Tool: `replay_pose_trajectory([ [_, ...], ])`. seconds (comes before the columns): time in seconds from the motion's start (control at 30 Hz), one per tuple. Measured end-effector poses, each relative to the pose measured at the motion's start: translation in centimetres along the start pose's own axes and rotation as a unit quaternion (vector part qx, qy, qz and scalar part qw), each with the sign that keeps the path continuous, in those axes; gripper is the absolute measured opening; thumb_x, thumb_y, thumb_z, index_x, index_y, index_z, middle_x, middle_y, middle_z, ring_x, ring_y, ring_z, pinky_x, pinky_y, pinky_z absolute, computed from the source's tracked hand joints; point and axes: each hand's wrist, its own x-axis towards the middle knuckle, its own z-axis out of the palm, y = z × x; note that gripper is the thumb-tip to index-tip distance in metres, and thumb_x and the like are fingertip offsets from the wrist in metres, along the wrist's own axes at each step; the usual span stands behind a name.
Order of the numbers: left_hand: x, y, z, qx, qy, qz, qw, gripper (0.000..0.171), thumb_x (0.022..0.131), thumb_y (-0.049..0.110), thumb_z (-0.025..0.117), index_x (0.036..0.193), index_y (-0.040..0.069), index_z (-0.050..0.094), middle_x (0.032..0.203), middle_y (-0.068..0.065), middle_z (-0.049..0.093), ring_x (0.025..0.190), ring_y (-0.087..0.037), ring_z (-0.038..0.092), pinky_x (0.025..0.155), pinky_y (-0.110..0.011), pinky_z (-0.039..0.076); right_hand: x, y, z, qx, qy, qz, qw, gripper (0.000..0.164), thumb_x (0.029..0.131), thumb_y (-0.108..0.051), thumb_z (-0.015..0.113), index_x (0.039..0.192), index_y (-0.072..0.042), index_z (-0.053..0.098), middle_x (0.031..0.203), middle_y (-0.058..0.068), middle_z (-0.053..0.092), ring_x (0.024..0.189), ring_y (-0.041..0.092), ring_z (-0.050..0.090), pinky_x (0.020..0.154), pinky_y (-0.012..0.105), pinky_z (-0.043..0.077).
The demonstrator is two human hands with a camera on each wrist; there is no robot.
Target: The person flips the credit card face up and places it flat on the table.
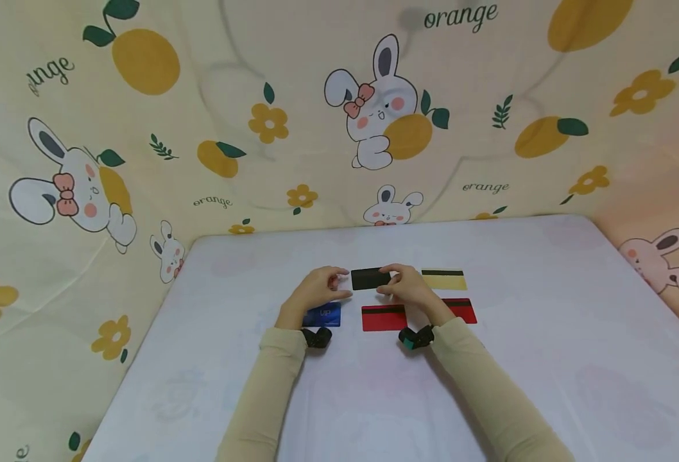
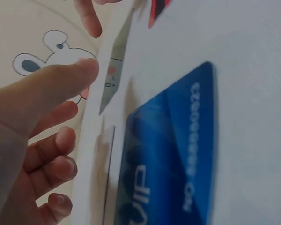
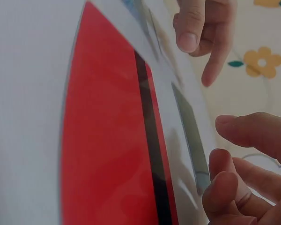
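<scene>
A black card [image 1: 367,279] lies flat at the back of the card group, between both hands. My left hand [image 1: 317,287] hovers just off its left edge, fingers and thumb relaxed and apart, holding nothing. On the other side, my right hand [image 1: 410,285] has its fingertips over or beside the card's right end; whether they touch is unclear. Below the left hand is a blue VIP card [image 2: 173,150], partly covered in the head view. A red card with a dark stripe [image 3: 110,126] lies nearer than the black card, below the right hand.
A yellow card with a black stripe [image 1: 443,280] lies right of the right hand. Another red card [image 1: 461,310] is partly behind the right wrist. One more card [image 2: 108,173] sits beyond the blue one. A patterned cloth [image 1: 293,96] hangs behind the white table [image 1: 201,398].
</scene>
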Motion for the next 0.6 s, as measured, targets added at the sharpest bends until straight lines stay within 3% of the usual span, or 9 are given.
replay_pose_trajectory([
  [0.17, 1.1, 0.4, 0.1, 0.025, -0.009, 0.000, 0.9996, 0.054, 0.082, 0.033, 0.076, 0.128, 0.011, 0.061, 0.075, 0.000, 0.049, 0.070, -0.011, 0.044, 0.065, -0.022, 0.036, 0.5, 0.5, -1.0, -0.007, -0.007, 0.019, 1.000, 0.058, 0.086, -0.020, 0.070, 0.138, -0.007, 0.047, 0.073, 0.003, 0.062, 0.052, 0.012, 0.048, 0.057, 0.023, 0.041],
  [0.37, 1.7, 0.7, 0.1, 0.039, -0.024, -0.033, 0.9984, 0.056, 0.082, 0.038, 0.075, 0.131, 0.016, 0.059, 0.077, 0.000, 0.049, 0.074, -0.013, 0.046, 0.066, -0.022, 0.037, 1.1, 0.8, -1.8, -0.033, -0.014, 0.015, 0.999, 0.061, 0.084, -0.020, 0.071, 0.139, -0.006, 0.047, 0.066, -0.001, 0.061, 0.051, 0.012, 0.044, 0.054, 0.024, 0.036],
  [0.6, 2.3, 0.7, -0.1, 0.029, -0.034, -0.049, 0.9978, 0.056, 0.083, 0.039, 0.074, 0.132, 0.018, 0.059, 0.077, 0.000, 0.049, 0.075, -0.013, 0.047, 0.070, -0.024, 0.039, 2.0, 1.2, -2.4, -0.040, -0.021, 0.021, 0.999, 0.063, 0.084, -0.020, 0.072, 0.140, -0.007, 0.047, 0.059, -0.004, 0.053, 0.049, 0.011, 0.041, 0.052, 0.024, 0.034],
])
